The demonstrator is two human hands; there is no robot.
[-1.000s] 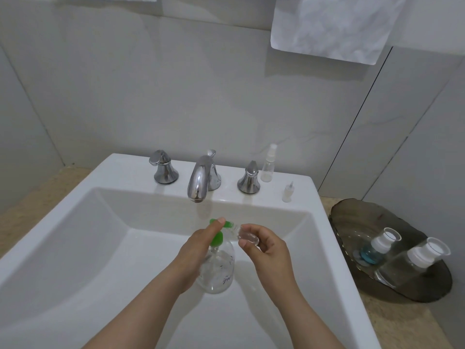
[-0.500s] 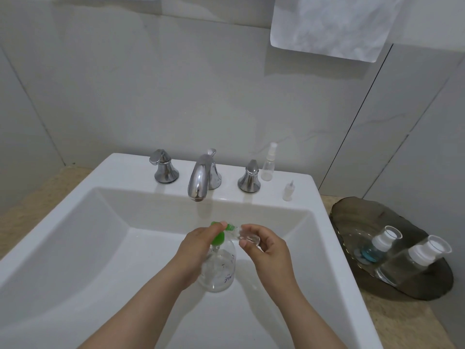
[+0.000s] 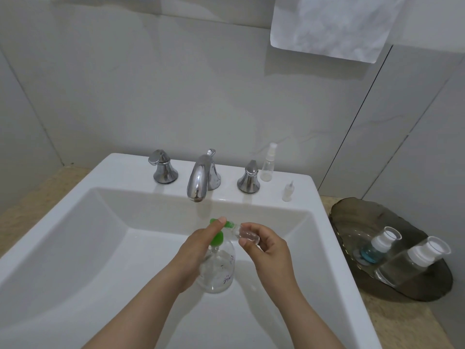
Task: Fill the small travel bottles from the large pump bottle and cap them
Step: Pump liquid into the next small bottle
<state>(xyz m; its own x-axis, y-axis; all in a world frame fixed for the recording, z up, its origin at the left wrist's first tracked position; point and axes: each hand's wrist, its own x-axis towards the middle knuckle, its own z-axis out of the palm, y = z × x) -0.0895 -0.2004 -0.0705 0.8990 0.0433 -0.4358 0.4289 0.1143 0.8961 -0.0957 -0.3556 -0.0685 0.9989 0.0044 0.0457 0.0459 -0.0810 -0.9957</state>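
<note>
Item: large clear pump bottle with green pump head (image 3: 218,269). Upright in the basin of the white ceramic sink (image 3: 324,222), right of centre, nearer the viewer than the chrome faucet (image 3: 200,181). Whether its base rests on the basin floor cannot be told.

Left hand (image 3: 192,250): wrapped round the bottle's neck and shoulder, one of its fingers (image 3: 218,224) laid along the top of the pump head.

Right hand (image 3: 268,251): fingers (image 3: 254,226) curled, pinching a small clear travel bottle (image 3: 247,235) against the thumb. The bottle is tilted, its mouth at the green nozzle.

Sink deck, behind the basin: two chrome tap handles, one (image 3: 162,167) left and one (image 3: 249,177) right of the faucet. Just right of these, a slim clear spray bottle with white top (image 3: 268,163), upright. Nearer the viewer, a tiny clear cap piece (image 3: 286,191), upright.

Beige desk (image 3: 402,326), right of the sink: dark glass tray (image 3: 352,222) holding a small bottle of blue liquid with white cap (image 3: 377,246) and, just beside it, a clear bottle with white flip cap (image 3: 412,263); both are tilted.

Wall, upper right: white towel (image 3: 332,23), hanging.
</note>
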